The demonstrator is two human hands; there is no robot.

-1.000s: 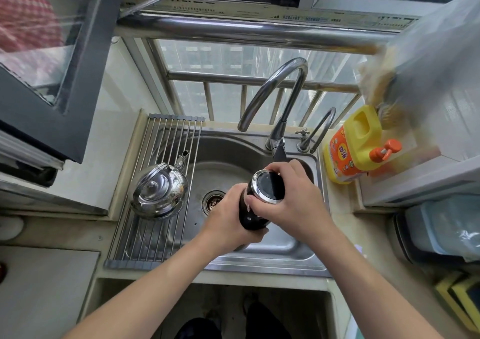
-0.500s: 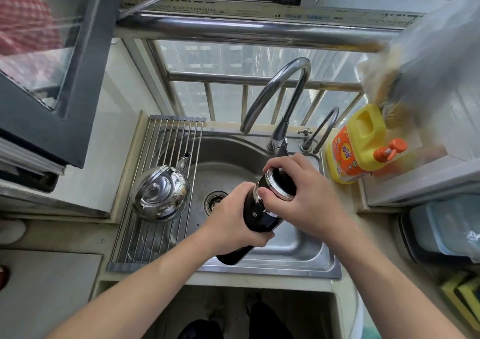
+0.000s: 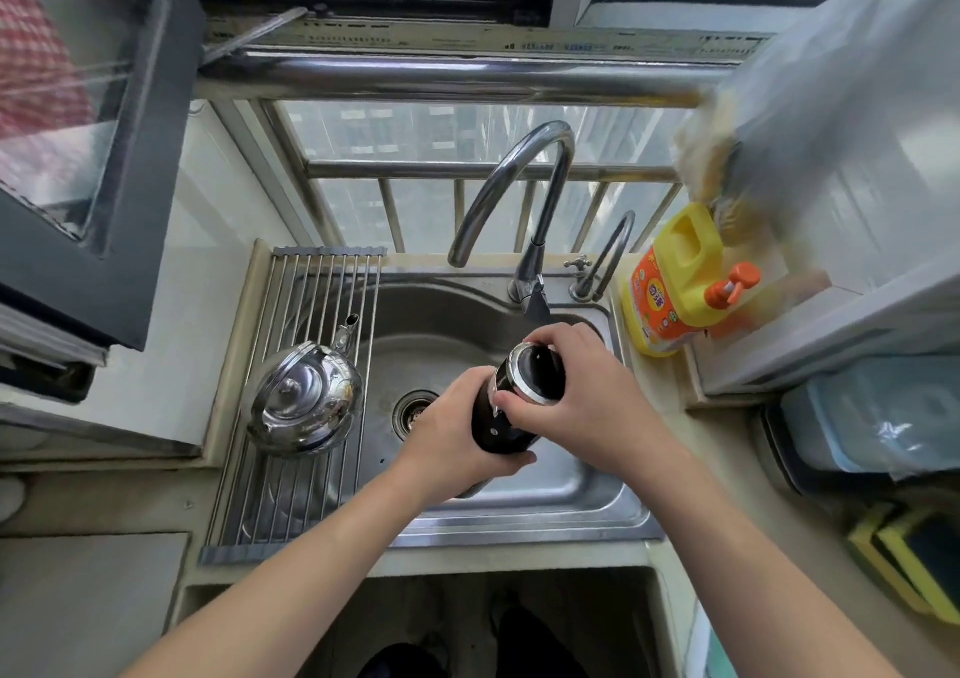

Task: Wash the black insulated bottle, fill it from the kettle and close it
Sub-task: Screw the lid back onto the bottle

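Bottle point(image 3: 496, 420) between hands: left hand point(image 3: 454, 430) clasps body, right hand point(image 3: 579, 407) grips top end; tilt less than earlier.

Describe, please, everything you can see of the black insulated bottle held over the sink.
The glossy black cylindrical insulated bottle has a silver metal ring round its top end, which tilts up toward the camera. It is held above the stainless steel sink basin: the left hand grips its lower body, the right hand curls round the ringed top. Whether a cap is on cannot be told.
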